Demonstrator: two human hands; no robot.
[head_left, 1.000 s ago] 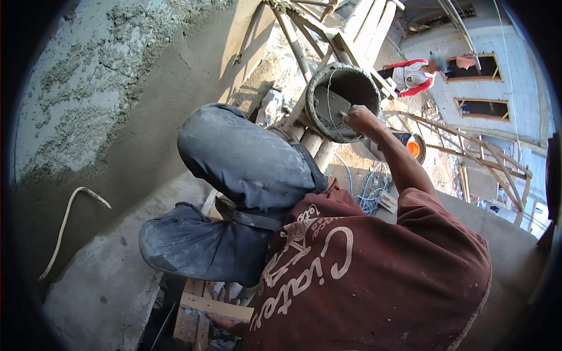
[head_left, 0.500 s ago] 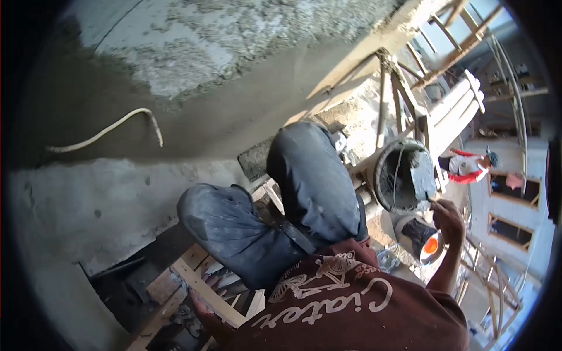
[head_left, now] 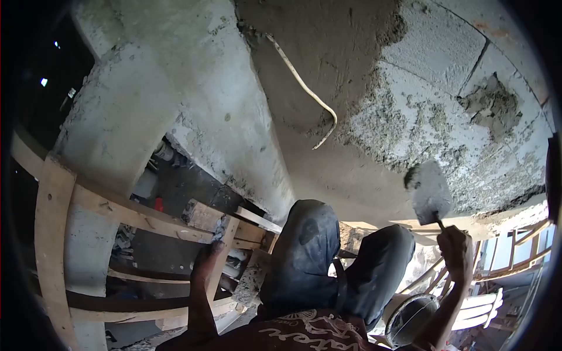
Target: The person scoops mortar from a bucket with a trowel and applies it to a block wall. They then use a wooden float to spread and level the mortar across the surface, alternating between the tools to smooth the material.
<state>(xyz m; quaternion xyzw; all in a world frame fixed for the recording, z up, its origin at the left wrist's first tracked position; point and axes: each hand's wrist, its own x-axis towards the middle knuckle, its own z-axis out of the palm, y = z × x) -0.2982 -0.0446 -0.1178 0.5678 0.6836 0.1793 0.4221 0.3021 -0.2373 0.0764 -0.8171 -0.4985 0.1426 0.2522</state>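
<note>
In my right hand (head_left: 456, 251) is the handle of a trowel (head_left: 432, 193). Its blade is raised before the wall, with a dark lump of mortar (head_left: 413, 175) at its left edge. My left hand (head_left: 212, 254) is closed around a short wooden slat (head_left: 223, 251) of the scaffold, its fingers partly hidden. The block wall (head_left: 433, 52) has dark wet plaster (head_left: 328, 52) on its left part and rough splashes of mortar farther right. A pale bent conduit (head_left: 304, 88) sticks out of the plaster. By my right forearm stands a bucket (head_left: 410, 319).
A grey concrete column and beam (head_left: 158, 88) stand to the left. Wooden scaffold rails (head_left: 134, 216) cross the lower left, with a dark drop below them. Bamboo and timber poles (head_left: 521, 263) are at the right.
My view has swung from the bucket side toward the wall and left scaffold. The trowel has moved up out of the bucket to the wall. My left hand stays at the slat.
</note>
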